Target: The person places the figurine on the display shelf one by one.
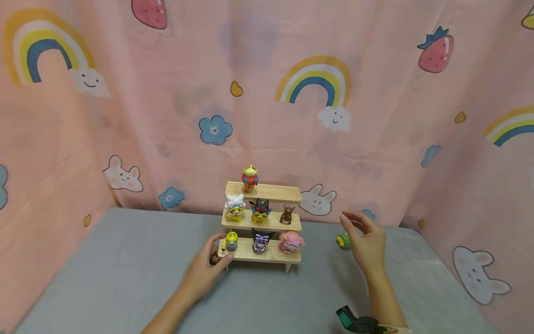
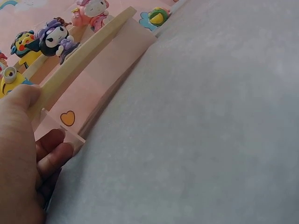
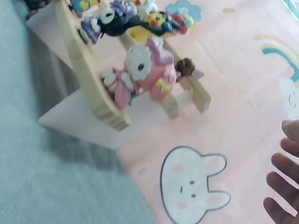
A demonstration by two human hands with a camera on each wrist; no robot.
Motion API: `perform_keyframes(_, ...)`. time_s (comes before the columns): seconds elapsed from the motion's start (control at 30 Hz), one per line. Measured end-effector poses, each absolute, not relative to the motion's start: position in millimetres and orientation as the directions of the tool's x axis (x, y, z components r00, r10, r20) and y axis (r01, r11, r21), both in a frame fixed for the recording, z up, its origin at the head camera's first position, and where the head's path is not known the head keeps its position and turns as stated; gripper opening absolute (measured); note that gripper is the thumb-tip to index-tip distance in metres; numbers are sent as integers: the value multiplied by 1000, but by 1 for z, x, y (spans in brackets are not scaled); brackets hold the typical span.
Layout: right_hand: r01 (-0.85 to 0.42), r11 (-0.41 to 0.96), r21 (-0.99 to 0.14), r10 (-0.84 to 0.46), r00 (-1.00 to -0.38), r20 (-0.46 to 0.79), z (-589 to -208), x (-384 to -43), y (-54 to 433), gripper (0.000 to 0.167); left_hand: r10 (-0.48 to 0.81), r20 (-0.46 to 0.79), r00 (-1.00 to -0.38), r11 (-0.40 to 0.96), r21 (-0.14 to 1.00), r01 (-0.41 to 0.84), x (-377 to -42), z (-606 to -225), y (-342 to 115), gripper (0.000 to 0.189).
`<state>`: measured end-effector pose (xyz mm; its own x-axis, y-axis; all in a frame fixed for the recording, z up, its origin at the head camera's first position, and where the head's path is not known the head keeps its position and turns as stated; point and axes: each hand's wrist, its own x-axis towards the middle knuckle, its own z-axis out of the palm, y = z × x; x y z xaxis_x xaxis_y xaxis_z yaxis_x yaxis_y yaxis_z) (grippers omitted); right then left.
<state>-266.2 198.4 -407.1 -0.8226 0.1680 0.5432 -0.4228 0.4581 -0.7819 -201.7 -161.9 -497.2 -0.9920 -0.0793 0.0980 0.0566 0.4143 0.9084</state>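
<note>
A three-tier wooden display stand (image 1: pixel 273 191) with clear side supports holds several small figurines. My left hand (image 1: pixel 204 269) grips the left end of its lowest step, thumb over the board and fingers curled below it, beside a yellow minion figurine (image 1: pixel 231 241). A black-and-purple figurine (image 1: pixel 261 242) and a pink figurine (image 1: pixel 290 242) share that step. My right hand (image 1: pixel 369 241) is raised to the right of the stand, fingers loosely bent and holding nothing. Just left of it in the head view is a green-and-yellow toy (image 1: pixel 343 241) on the table.
On the middle step stand a white-hatted figurine (image 1: pixel 235 208), a black-hooded yellow figurine (image 1: pixel 260 211) and a brown figurine (image 1: pixel 287 215). A red figurine with a yellow top (image 1: pixel 250 179) occupies the top step. Behind the grey table (image 1: pixel 137 260) hangs a pink patterned curtain (image 1: pixel 258 46).
</note>
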Motion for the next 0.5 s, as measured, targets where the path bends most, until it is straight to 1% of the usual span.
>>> perform_keyframes(0.2, -295, 625, -722, 187, -842, 506, -428, -274, 211, 22, -89, 104, -991, 415, 908, 58, -200, -497, -165, 57)
perform_keyframes(0.37, -239, 655, -717, 225, -844, 487, -446, -276, 226, 23, -79, 90, -993, 413, 909, 50, -201, -496, -163, 58)
perform_keyframes(0.5, -202, 702, -683, 216, -854, 474, -460, -277, 235, 25, -75, 81, -994, 411, 911, 43, -201, -496, -164, 58)
